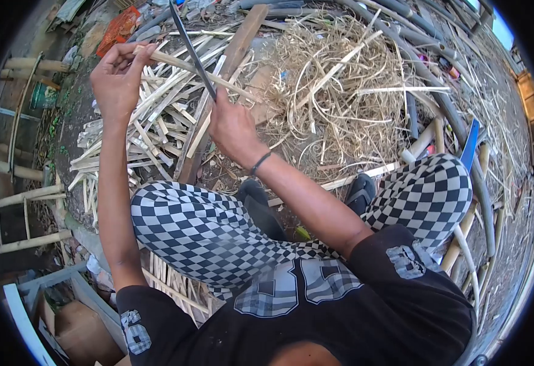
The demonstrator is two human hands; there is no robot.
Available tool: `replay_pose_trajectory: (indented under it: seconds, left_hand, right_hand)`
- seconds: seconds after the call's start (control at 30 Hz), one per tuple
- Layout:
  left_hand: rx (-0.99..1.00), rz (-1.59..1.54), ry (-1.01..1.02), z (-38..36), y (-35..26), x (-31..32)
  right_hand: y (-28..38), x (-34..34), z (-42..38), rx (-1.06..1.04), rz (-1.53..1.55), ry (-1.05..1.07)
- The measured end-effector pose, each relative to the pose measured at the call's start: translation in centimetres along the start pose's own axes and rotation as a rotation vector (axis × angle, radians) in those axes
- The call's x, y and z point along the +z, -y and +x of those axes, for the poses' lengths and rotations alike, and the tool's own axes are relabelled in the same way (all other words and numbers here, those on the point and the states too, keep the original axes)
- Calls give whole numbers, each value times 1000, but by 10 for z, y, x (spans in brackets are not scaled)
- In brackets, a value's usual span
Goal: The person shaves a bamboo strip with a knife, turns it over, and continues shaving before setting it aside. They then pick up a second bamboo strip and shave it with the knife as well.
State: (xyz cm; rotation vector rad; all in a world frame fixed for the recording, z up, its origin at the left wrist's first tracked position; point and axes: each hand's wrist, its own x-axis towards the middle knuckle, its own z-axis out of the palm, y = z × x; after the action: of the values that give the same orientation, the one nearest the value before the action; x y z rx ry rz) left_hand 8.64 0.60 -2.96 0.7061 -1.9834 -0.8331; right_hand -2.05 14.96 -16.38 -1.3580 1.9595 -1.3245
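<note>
My left hand [119, 78] pinches one end of a pale bamboo strip [175, 61] between thumb and fingers. The strip slants down to the right, its far end over the edge of a heap of shavings [334, 79]. My right hand [233, 125] is closed around the handle of a long, dark-bladed knife [189, 46]. The blade points up and away and crosses the strip just above my right fist; its handle is mostly hidden in that hand. Below my left hand lies a pile of cut bamboo strips [157, 107].
A wooden plank [242, 39] runs between the strips and the shavings. Bamboo poles [450, 131] and a blue-ended object [471, 143] lie to the right. An orange crate [117, 30] stands at the upper left, a wooden frame [20, 311] at the lower left.
</note>
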Motion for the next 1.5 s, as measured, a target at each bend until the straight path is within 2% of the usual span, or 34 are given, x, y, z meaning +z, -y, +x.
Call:
replay_pose_trajectory:
  seconds: [0.07, 0.1, 0.23, 0.33, 0.37, 0.47, 0.53, 0.6, 0.63, 0.7, 0.77, 0.83, 1.0, 1.07, 1.13, 1.27, 1.33, 1.37, 1.43, 1.5]
  left_hand:
    - [6, 80, -110, 1, 4, -5]
    - [-41, 60, -124, 3, 13, -11]
    - [-100, 22, -81, 2, 17, -10]
    - [-62, 30, 19, -3, 5, -2]
    - [-53, 38, 26, -4, 5, -4]
    - [-60, 67, 16, 3, 15, -8]
    - [-124, 91, -41, 0, 18, -13]
    - [-120, 51, -35, -2, 12, -10]
    - [-121, 33, -12, -3, 7, -6]
    - [-124, 24, 20, -5, 4, -6]
    - [-117, 14, -14, -1, 12, -7]
    - [-102, 36, -25, 3, 15, -9]
    - [-129, 1, -38, 0, 18, -11]
    - [-129, 24, -26, 1, 17, -13]
    - [-146, 60, -45, 3, 28, -21]
    - [-196, 11, -85, -1, 49, -33]
    - [-229, 19, -70, -3, 54, -35]
    - [-229, 10, -48, -4, 51, -33]
    - [-227, 13, -9, -6, 47, -33]
    - [-239, 55, -15, -9, 44, -31]
  right_hand:
    - [-17, 12, 4, -26, 56, 17]
    - [-3, 3, 10, 39, 53, 106]
    - [26, -38, 19, -67, 53, 148]
    - [-19, -7, 31, 63, 35, 65]
    - [-49, 2, 37, 171, 54, 109]
    - [-44, 1, 32, 165, 7, 97]
    - [-18, -15, 29, 163, 43, 156]
    - [0, -29, 28, 9, 77, 237]
    - [-15, -19, 30, -7, 91, 178]
    - [-74, 10, 33, 178, 11, 123]
    - [-110, 26, 27, 207, -9, 114]
    - [-105, 19, 32, 251, -35, 94]
    - [-49, 5, 31, 68, 57, 149]
    - [-92, 24, 25, 76, 84, 116]
    - [-140, 47, 23, 210, 23, 50]
    - [-107, 48, 42, 225, -45, 54]
    - [-69, 22, 40, 105, -3, 170]
    - [-70, 22, 39, 112, -5, 175]
    - [-71, 29, 39, -30, 20, 204]
    - [-141, 55, 32, 82, -80, 76]
